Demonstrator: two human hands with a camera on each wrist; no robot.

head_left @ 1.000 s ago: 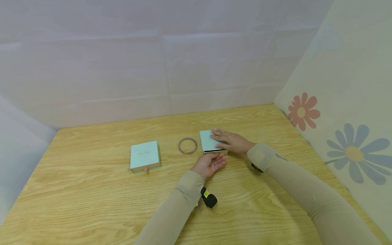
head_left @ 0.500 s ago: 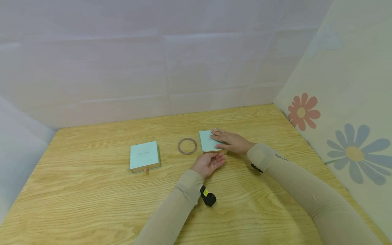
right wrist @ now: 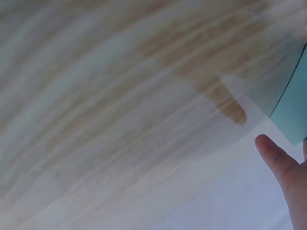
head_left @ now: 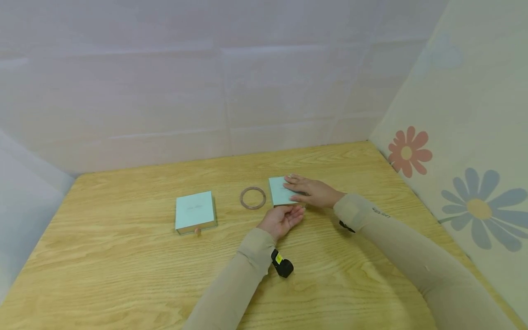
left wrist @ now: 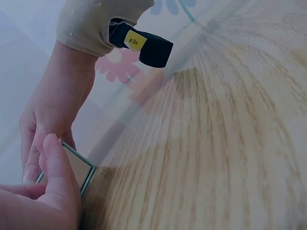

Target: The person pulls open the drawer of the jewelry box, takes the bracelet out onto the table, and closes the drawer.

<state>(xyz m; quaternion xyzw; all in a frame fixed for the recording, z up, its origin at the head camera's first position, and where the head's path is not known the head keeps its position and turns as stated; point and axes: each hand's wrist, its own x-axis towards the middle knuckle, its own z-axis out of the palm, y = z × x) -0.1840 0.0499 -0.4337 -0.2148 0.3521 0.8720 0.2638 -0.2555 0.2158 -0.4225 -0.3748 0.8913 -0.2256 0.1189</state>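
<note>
Observed a light-blue box (head_left: pixel 278 191) on the wood-grain table (head_left: pixel 165 270), right of centre, its lid partly covered by the right hand (head_left: pixel 315 192) and much of its front face masked by the left hand (head_left: pixel 280 222). Found the right fingers straight and spread over the lid, released, grasping nothing. Found the left fingers loosely extended against the box front, palm turned upward, clasping nothing visible; cannot confirm how the left thumb meets the lid edge. Noted a ring-shaped bangle (head_left: pixel 253 208) just beside the box, lying flat. Noted farther left a matching box (head_left: pixel 194 209), closed, with a small pull tab (head_left: pixel 197 232) at its front. Cannot read the lid print, too small, nor the sleeve lettering (head_left: pixel 380 212). In the left wrist view, dim and ghosted, saw only a corner of the box beyond the fingers. In the right wrist view, saw the box and thumb (right wrist: pixel 278 160) cut off at the frame's right edge.
</note>
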